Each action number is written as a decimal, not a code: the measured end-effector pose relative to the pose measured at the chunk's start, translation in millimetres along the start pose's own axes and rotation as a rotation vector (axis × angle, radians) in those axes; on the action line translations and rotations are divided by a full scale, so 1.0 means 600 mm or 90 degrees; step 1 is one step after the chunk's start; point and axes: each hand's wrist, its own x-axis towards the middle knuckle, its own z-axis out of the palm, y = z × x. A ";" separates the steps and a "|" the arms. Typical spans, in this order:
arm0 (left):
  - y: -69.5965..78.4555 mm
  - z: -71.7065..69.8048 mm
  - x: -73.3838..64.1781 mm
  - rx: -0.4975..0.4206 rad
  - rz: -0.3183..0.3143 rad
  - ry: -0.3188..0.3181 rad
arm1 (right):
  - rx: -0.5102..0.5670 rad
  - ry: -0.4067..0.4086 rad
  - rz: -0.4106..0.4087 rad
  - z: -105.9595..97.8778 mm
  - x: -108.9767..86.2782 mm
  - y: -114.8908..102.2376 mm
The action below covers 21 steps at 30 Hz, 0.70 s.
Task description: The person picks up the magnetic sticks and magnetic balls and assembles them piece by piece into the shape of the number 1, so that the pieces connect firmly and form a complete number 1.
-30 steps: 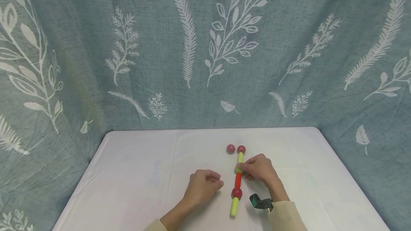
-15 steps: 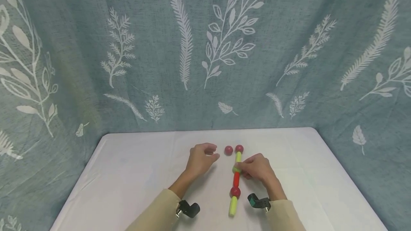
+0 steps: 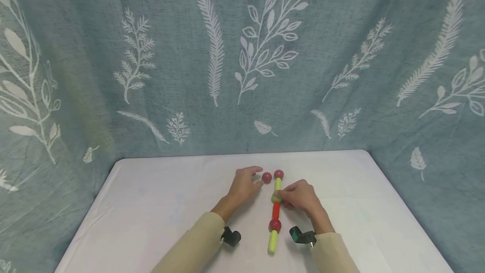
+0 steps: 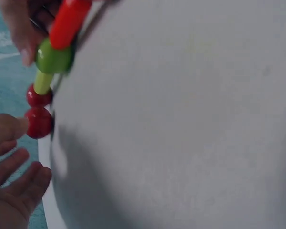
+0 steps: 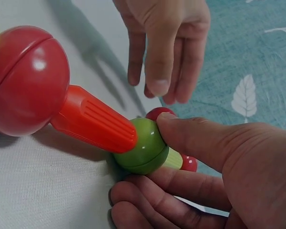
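A row of toy building pieces lies on the table: a red ball (image 3: 278,174) at the far end, a yellow-green rod (image 3: 278,183), a green ball (image 5: 148,136), a red rod (image 3: 275,210), a larger-looking red ball (image 3: 275,225) and a yellow-green rod (image 3: 273,242) nearest. My right hand (image 3: 302,195) pinches the green ball between thumb and fingers. Just left of the row's far end sits a loose red ball (image 3: 267,177). My left hand (image 3: 243,185) is right at it, fingers and thumb spread apart; in the left wrist view the thumb overlaps its edge.
A white cloth covers the table (image 3: 159,210). Behind it and at both sides hangs a blue-green curtain (image 3: 166,54) with white leaf prints. Small dark cameras ride on the left wrist (image 3: 231,237) and right wrist (image 3: 302,236).
My left hand has moved away from me along the row, up to the loose red ball. My right hand keeps its pinch on the green ball. The head view has shifted slightly.
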 end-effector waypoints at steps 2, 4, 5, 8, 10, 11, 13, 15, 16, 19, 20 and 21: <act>0.000 0.003 0.005 0.011 0.010 -0.010 | 0.000 0.002 0.000 0.000 0.001 0.002; 0.001 0.007 0.011 0.017 0.020 -0.012 | 0.003 0.003 0.002 0.000 0.003 0.004; 0.001 0.009 0.014 0.019 0.026 -0.012 | 0.005 0.002 0.002 0.000 0.003 0.004; 0.003 0.016 0.022 0.017 0.032 -0.014 | 0.008 0.001 0.002 0.003 0.003 0.004; 0.005 0.019 0.026 0.028 0.038 -0.017 | 0.008 0.001 0.001 0.004 0.002 0.003; 0.006 0.021 0.027 0.033 0.042 -0.021 | 0.008 0.002 0.001 0.005 0.002 0.003; 0.007 0.023 0.030 0.042 0.048 -0.030 | 0.009 0.002 0.002 0.005 0.001 0.002; 0.006 0.025 0.030 0.047 0.052 -0.035 | 0.013 0.002 0.003 0.005 0.001 0.001; 0.006 0.025 0.029 0.045 0.052 -0.037 | 0.015 0.002 0.003 0.004 0.000 0.001; 0.001 0.025 0.024 0.019 0.057 -0.032 | 0.013 0.003 0.002 0.002 0.000 0.001; -0.001 0.024 0.021 0.005 0.058 -0.028 | 0.011 0.003 0.000 0.001 0.000 0.002; -0.003 0.024 0.018 -0.009 0.062 -0.023 | 0.009 0.003 -0.001 0.000 0.000 0.003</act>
